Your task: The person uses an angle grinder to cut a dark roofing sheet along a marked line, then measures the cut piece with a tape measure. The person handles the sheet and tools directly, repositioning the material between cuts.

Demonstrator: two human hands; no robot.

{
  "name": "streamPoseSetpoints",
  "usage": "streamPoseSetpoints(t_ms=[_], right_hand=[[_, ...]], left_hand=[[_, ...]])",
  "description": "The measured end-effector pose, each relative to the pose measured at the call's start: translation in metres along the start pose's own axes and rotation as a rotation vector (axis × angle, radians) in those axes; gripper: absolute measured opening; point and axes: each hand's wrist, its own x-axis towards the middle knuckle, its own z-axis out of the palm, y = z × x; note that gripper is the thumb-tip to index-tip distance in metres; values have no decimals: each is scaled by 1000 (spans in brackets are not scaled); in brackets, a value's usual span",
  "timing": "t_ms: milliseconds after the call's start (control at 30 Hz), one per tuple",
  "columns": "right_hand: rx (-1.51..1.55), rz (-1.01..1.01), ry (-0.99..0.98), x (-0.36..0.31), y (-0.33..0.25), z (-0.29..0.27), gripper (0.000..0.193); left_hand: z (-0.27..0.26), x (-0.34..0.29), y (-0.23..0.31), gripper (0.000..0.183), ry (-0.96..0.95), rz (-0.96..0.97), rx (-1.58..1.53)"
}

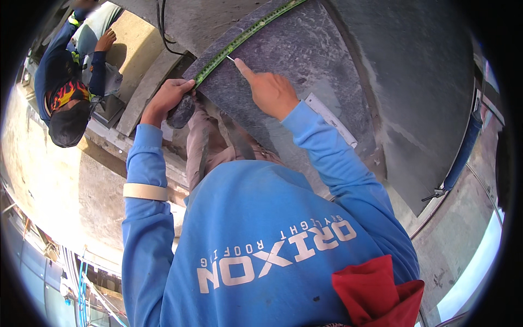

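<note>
My left hand [168, 97] grips the near end of a green tape measure [242, 38] and the corner of a dark grey stone slab [305, 60], pinning the tape along the slab's left edge. My right hand [269, 90] is closed around a thin white marking tool [231, 58], its tip touching the slab right beside the tape. Both blue-sleeved forearms reach up from my blue shirt at the bottom. A flat metal ruler [332, 120] lies on the slab just right of my right wrist.
Another person [71, 87] in a blue top with a dark head covering crouches at the upper left beside pale slabs [133, 49]. A black cable [163, 32] runs past the slab's top left. A larger grey slab [425, 82] lies to the right, and a red cloth [376, 289] hangs at my lower right.
</note>
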Motion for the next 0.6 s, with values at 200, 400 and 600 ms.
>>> streamPoseSetpoints(t_ms=[200, 400, 600], right_hand=[[16, 7, -19, 1, -7, 5, 79], [23, -10, -7, 0, -6, 10, 79], [9, -8, -30, 1, -9, 8, 79]], left_hand=[[-1, 4, -2, 35, -34, -2, -12], [-1, 5, -2, 35, -44, -17, -28], [-1, 3, 1, 35, -37, -16, -23]])
